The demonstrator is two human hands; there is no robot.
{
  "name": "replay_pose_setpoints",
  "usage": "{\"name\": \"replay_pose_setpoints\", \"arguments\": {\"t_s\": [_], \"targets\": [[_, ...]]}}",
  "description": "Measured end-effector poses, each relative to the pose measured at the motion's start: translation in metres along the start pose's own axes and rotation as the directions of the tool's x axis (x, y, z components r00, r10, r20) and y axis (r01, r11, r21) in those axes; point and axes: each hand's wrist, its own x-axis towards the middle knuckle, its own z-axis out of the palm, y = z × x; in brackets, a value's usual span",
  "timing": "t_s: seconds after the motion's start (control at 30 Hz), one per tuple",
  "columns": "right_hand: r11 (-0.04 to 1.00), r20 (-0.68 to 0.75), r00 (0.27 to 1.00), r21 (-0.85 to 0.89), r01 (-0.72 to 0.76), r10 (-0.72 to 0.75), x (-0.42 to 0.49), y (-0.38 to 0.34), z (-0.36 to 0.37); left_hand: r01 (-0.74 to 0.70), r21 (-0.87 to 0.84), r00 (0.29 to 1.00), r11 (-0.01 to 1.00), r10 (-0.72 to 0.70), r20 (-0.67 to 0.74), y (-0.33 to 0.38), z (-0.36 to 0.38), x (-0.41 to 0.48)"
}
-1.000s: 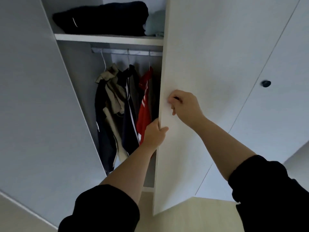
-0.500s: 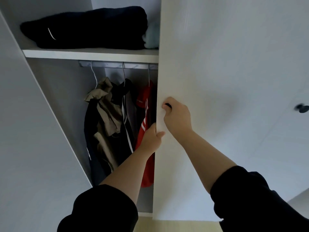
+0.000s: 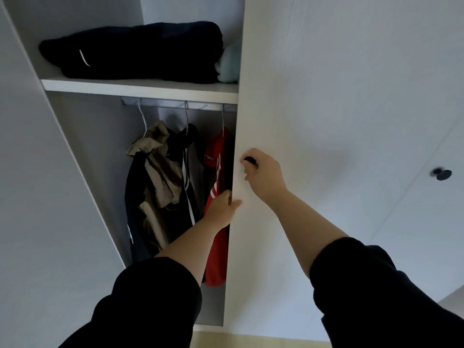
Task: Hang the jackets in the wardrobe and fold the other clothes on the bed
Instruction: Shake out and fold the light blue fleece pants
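Inside the open wardrobe, on the rail: three jackets on wire hangers, side by side.
Khaki jacket [image 3: 155, 177]: leftmost, crumpled collar, at about 9 o'clock from the left hand, well apart from it.
Dark jacket [image 3: 187, 172]: middle, white stripe down the front, touching the khaki one.
Red jacket [image 3: 216, 247]: rightmost, white stripes, hangs just behind the left hand and forearm, partly hidden by the door edge.
Left hand [image 3: 222, 209]: at 7 o'clock from the right hand, near it; wrapped round the free edge of the door, thumb on the front face, fingers hidden behind the edge; closed on the door edge.
Right hand [image 3: 263, 174]: on the door face at 1 o'clock from the left hand; fingers curled tight round a small dark knob [image 3: 249, 160], only a sliver of it visible.
Wardrobe door [image 3: 326, 121]: white, partly open, covers the right part of the compartment.
Rail [image 3: 175, 104]: grey metal, directly under the shelf, at 12 o'clock above the jackets.
Shelf [image 3: 140, 87]: white; carries a folded dark garment [image 3: 135, 51] and, at its 3 o'clock, a pale teal item [image 3: 229, 65] partly behind the door.
Second knob [image 3: 443, 174]: dark, on the neighbouring door at 3 o'clock from the right hand, well apart.
Sleeves [image 3: 150, 305]: black, pushed up both forearms.
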Motion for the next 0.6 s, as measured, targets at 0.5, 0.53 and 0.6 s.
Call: {"name": "replay_pose_setpoints", "arguments": {"t_s": [0.5, 0.53, 0.6], "targets": [[0.988, 0.223, 0.974, 0.137, -0.068, 0.036, -0.111, -0.037, 0.045, 0.167, -0.062, 0.894, 0.984, -0.178, -0.41, 0.002, -0.116, -0.207], [0.987, 0.248, 0.969, 0.159, -0.023, -0.018, -0.122, -0.052, 0.058, 0.192, -0.018, 0.861, 0.981, -0.177, -0.476, 0.0, -0.132, -0.233], [0.982, 0.305, 0.947, 0.186, 0.044, -0.1, -0.148, -0.084, 0.084, 0.262, 0.03, 0.769, 0.965, -0.19, -0.611, -0.005, -0.165, -0.285]]}}
